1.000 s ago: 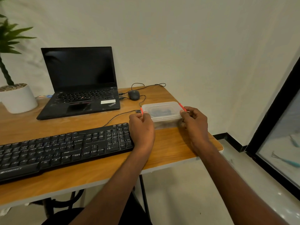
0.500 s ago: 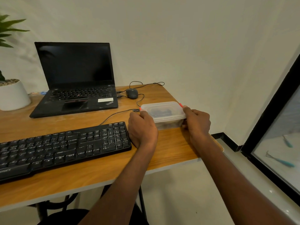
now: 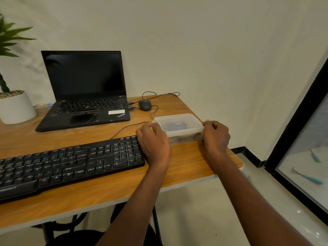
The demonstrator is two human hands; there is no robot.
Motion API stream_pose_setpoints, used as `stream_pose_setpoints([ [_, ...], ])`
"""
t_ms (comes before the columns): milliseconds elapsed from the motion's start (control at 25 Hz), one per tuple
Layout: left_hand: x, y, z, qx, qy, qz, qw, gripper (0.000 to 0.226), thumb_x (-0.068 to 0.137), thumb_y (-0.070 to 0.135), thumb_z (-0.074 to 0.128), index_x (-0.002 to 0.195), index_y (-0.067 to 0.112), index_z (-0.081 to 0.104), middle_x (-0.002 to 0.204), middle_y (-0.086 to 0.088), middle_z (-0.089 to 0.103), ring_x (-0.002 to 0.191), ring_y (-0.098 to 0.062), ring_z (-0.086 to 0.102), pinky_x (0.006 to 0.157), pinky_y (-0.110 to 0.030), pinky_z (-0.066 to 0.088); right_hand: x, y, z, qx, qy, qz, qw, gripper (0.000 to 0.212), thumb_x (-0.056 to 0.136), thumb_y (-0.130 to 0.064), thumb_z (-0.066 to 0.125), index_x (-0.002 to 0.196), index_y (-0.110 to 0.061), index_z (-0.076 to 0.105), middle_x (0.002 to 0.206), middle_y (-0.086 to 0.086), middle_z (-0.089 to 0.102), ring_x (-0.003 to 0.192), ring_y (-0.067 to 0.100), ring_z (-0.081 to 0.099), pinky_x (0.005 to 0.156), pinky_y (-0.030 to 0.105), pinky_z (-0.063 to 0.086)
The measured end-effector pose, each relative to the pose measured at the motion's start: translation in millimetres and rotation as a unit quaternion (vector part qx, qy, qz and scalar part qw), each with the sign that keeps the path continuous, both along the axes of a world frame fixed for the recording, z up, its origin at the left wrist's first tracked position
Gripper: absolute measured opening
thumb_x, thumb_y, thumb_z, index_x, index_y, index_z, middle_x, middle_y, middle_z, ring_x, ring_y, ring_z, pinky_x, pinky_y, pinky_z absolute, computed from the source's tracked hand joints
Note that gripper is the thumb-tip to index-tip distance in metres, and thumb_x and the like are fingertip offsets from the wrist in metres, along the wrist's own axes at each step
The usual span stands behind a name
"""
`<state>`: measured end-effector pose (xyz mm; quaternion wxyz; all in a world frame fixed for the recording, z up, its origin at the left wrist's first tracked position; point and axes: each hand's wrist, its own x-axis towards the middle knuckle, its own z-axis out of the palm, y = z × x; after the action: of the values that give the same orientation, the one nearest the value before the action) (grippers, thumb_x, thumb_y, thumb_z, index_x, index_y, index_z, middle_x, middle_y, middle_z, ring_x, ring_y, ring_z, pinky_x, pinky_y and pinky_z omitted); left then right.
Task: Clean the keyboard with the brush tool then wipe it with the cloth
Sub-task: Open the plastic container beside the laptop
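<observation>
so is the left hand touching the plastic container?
Touching. The head view shows the left hand with its thumb and fingers curled against the left end of the clear plastic container, no gap visible.

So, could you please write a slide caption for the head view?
Both hands, left hand and right hand, grip the lidded plastic container beside the black keyboard.

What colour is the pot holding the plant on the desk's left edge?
White, a plain pot; the head view, the only one, shows it.
</observation>
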<state>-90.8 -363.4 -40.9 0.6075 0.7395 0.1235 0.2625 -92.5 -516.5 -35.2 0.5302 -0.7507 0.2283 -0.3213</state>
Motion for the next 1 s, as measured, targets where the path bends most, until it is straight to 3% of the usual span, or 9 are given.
stream_pose_setpoints([
  [120, 1, -2, -3, 0.044, 0.008, 0.004, 0.999, 0.029, 0.107, 0.036, 0.051, 0.117, 0.012, 0.066, 0.117, 0.005, 0.045, 0.104, -0.018, 0.053, 0.083, -0.031, 0.038, -2, 3, 2, -0.010, 0.001, 0.008, 1.000, 0.036, 0.107, -0.034, 0.053, 0.089, -0.012, 0.075, 0.082, 0.002, 0.072, 0.069, 0.007, 0.062, 0.057, 0.015, 0.040],
  [280, 0, -2, -2, 0.073, 0.000, 0.017, 0.997, 0.032, 0.106, 0.034, 0.054, 0.122, 0.009, 0.065, 0.114, 0.005, 0.039, 0.107, -0.021, 0.050, 0.086, -0.035, 0.042, -5, 4, 2, -0.029, -0.028, 0.011, 0.999, 0.037, 0.106, -0.036, 0.056, 0.084, -0.014, 0.076, 0.076, -0.002, 0.071, 0.066, 0.007, 0.060, 0.059, 0.016, 0.039],
  [440, -4, -4, -1, 0.136, -0.017, 0.037, 0.990, 0.035, 0.105, 0.031, 0.054, 0.132, 0.009, 0.061, 0.124, -0.005, 0.047, 0.108, -0.015, 0.038, 0.085, -0.031, 0.035, -6, 6, 4, -0.063, -0.052, -0.010, 0.997, 0.034, 0.105, -0.039, 0.058, 0.111, -0.014, 0.080, 0.095, -0.010, 0.066, 0.079, 0.004, 0.059, 0.068, 0.008, 0.035],
  [520, -4, -5, 0, 0.158, -0.036, 0.048, 0.986, 0.035, 0.105, 0.031, 0.053, 0.132, 0.010, 0.061, 0.125, -0.007, 0.050, 0.107, -0.013, 0.035, 0.085, -0.034, 0.038, -5, 6, 4, -0.066, -0.070, -0.008, 0.995, 0.031, 0.104, -0.040, 0.060, 0.115, -0.018, 0.078, 0.101, -0.010, 0.066, 0.082, -0.001, 0.059, 0.071, 0.009, 0.040],
  [640, -8, -8, 5, 0.145, -0.131, 0.049, 0.979, 0.031, 0.105, 0.028, 0.053, 0.131, 0.012, 0.059, 0.123, -0.005, 0.052, 0.108, -0.014, 0.042, 0.086, -0.035, 0.046, -7, 4, 5, -0.036, -0.116, 0.004, 0.993, 0.022, 0.102, -0.034, 0.064, 0.113, -0.022, 0.078, 0.104, -0.008, 0.068, 0.090, -0.003, 0.063, 0.083, 0.016, 0.053],
  [720, -19, -8, 9, 0.123, -0.188, 0.018, 0.974, 0.028, 0.105, 0.022, 0.057, 0.131, 0.012, 0.057, 0.124, -0.004, 0.053, 0.109, -0.015, 0.048, 0.085, -0.028, 0.047, -19, -2, 8, -0.019, -0.121, 0.023, 0.992, 0.016, 0.102, -0.028, 0.064, 0.108, -0.026, 0.078, 0.101, -0.010, 0.072, 0.091, -0.002, 0.065, 0.087, 0.017, 0.054],
  [800, -37, 1, 9, 0.099, -0.219, -0.051, 0.969, 0.026, 0.102, 0.015, 0.062, 0.128, 0.015, 0.056, 0.124, -0.001, 0.053, 0.107, -0.013, 0.053, 0.082, -0.021, 0.050, -39, -16, 9, 0.032, -0.116, 0.057, 0.991, 0.017, 0.101, -0.028, 0.062, 0.096, -0.027, 0.079, 0.092, -0.007, 0.077, 0.083, 0.004, 0.068, 0.080, 0.029, 0.055],
  [920, -60, 28, 5, 0.134, -0.209, -0.162, 0.955, 0.027, 0.094, 0.009, 0.074, 0.110, 0.024, 0.060, 0.111, 0.005, 0.059, 0.095, -0.006, 0.059, 0.076, -0.016, 0.050, -79, -36, 9, 0.102, -0.058, 0.127, 0.985, 0.039, 0.104, -0.043, 0.053, 0.096, -0.016, 0.079, 0.085, 0.004, 0.079, 0.070, 0.013, 0.063, 0.062, 0.030, 0.047],
  [1000, -68, 45, 3, 0.187, -0.175, -0.207, 0.944, 0.030, 0.088, 0.009, 0.080, 0.101, 0.028, 0.062, 0.101, 0.011, 0.061, 0.091, -0.004, 0.060, 0.073, -0.017, 0.051, -94, -42, 5, 0.045, -0.005, 0.129, 0.991, 0.055, 0.104, -0.057, 0.047, 0.086, -0.017, 0.080, 0.083, 0.003, 0.079, 0.071, 0.016, 0.061, 0.065, 0.031, 0.045],
])
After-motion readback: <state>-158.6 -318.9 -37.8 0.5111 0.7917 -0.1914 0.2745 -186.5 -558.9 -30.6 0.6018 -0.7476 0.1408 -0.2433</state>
